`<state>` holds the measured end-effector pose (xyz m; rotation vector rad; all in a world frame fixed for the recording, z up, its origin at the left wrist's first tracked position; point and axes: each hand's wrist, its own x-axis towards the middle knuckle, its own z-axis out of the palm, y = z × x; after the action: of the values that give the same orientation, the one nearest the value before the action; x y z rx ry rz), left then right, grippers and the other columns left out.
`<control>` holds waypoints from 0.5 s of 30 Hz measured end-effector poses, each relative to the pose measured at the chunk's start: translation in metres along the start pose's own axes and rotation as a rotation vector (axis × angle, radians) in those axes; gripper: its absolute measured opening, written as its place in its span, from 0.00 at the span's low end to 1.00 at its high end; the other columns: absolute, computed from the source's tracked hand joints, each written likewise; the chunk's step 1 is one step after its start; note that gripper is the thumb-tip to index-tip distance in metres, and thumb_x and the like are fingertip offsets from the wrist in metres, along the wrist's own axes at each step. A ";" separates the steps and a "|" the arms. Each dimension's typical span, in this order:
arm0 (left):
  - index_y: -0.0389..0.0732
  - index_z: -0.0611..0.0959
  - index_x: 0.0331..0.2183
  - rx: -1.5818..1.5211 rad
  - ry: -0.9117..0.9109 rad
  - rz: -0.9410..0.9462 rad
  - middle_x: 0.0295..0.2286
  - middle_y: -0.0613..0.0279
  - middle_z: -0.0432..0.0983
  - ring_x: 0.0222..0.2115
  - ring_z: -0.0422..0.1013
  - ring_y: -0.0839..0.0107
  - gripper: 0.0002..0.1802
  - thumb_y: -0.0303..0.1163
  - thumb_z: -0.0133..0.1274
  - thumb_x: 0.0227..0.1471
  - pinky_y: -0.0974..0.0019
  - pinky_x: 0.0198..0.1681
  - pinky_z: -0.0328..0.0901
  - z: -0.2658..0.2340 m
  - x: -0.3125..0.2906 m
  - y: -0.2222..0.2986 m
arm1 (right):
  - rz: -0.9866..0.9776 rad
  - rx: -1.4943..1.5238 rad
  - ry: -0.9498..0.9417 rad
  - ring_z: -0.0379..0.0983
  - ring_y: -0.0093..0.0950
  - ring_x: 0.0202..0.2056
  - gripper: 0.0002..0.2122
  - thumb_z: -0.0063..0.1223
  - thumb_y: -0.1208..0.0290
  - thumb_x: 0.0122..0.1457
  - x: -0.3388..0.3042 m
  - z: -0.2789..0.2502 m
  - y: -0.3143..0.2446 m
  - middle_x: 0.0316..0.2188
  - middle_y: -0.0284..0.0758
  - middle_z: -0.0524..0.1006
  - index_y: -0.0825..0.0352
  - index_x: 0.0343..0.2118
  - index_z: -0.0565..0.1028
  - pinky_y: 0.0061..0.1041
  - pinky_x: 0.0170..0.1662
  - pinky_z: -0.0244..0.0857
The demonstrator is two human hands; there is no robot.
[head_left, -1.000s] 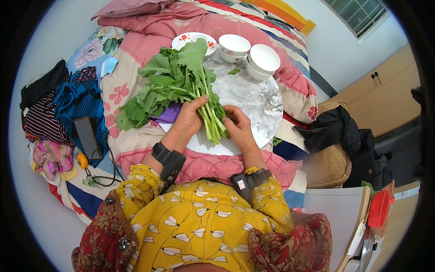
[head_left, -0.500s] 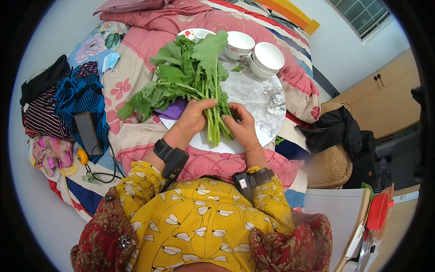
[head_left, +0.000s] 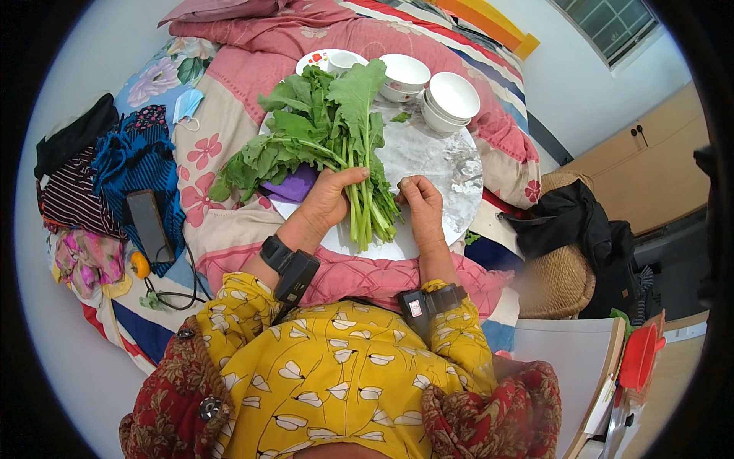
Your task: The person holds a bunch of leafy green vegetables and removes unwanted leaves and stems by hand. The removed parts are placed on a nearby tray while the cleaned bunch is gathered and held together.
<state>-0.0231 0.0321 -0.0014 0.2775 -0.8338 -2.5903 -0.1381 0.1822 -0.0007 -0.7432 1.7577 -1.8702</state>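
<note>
A bunch of leafy greens (head_left: 348, 126) is gripped in my left hand (head_left: 327, 200), which wraps round the stems with the thumb across them. Its pale cut stems (head_left: 363, 226) point toward me, while the broad leaves spread away and to the left. Just right of the stems, my right hand (head_left: 423, 208) is closed in a pinch beside the bunch's lower leaves. What its fingertips hold, if anything, is too small to make out. Beneath lies a round silvery-white board (head_left: 436, 172), with a purple cloth (head_left: 292, 186) partly under the leaves.
White bowls (head_left: 449, 99) stand stacked at the board's far right, another stack (head_left: 404, 75) beside them. A floral plate (head_left: 312, 60) holds a small cup (head_left: 344, 61). A loose leaf (head_left: 400, 117) lies nearby. Left are a phone (head_left: 149, 222) and clothes (head_left: 134, 164); right, a wicker basket (head_left: 562, 279).
My right hand has come away from the stems slightly to the right, and its fingers have curled into a pinch. The bunch has shifted a little toward me in my left hand.
</note>
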 end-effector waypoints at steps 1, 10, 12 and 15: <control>0.32 0.77 0.41 0.003 0.002 -0.004 0.36 0.54 0.78 0.36 0.75 0.65 0.15 0.23 0.54 0.48 0.62 0.44 0.70 0.000 0.000 0.000 | 0.005 -0.001 -0.013 0.65 0.16 0.24 0.06 0.52 0.70 0.59 0.000 -0.001 0.001 0.22 0.25 0.71 0.67 0.31 0.74 0.16 0.31 0.61; 0.31 0.76 0.43 0.011 0.000 -0.040 0.37 0.54 0.77 0.37 0.75 0.64 0.17 0.22 0.53 0.49 0.61 0.44 0.71 0.002 -0.003 0.003 | 0.018 0.068 -0.038 0.64 0.15 0.23 0.06 0.49 0.76 0.58 0.000 -0.001 0.003 0.22 0.24 0.70 0.67 0.37 0.73 0.16 0.29 0.61; 0.31 0.75 0.44 0.001 -0.016 -0.045 0.37 0.54 0.77 0.37 0.75 0.64 0.18 0.22 0.52 0.48 0.60 0.44 0.71 0.004 -0.003 0.003 | 0.022 0.090 -0.032 0.65 0.16 0.24 0.06 0.50 0.76 0.57 0.000 -0.001 0.003 0.22 0.24 0.70 0.67 0.37 0.73 0.16 0.30 0.61; 0.38 0.76 0.40 -0.010 0.001 -0.060 0.33 0.63 0.75 0.33 0.73 0.71 0.16 0.20 0.55 0.46 0.64 0.38 0.71 0.009 -0.004 0.004 | 0.021 0.122 -0.021 0.67 0.17 0.25 0.06 0.51 0.74 0.57 -0.001 0.000 0.002 0.24 0.25 0.72 0.67 0.38 0.73 0.17 0.31 0.62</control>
<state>-0.0208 0.0352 0.0081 0.3061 -0.8237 -2.6489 -0.1374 0.1824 -0.0026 -0.6936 1.6158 -1.9294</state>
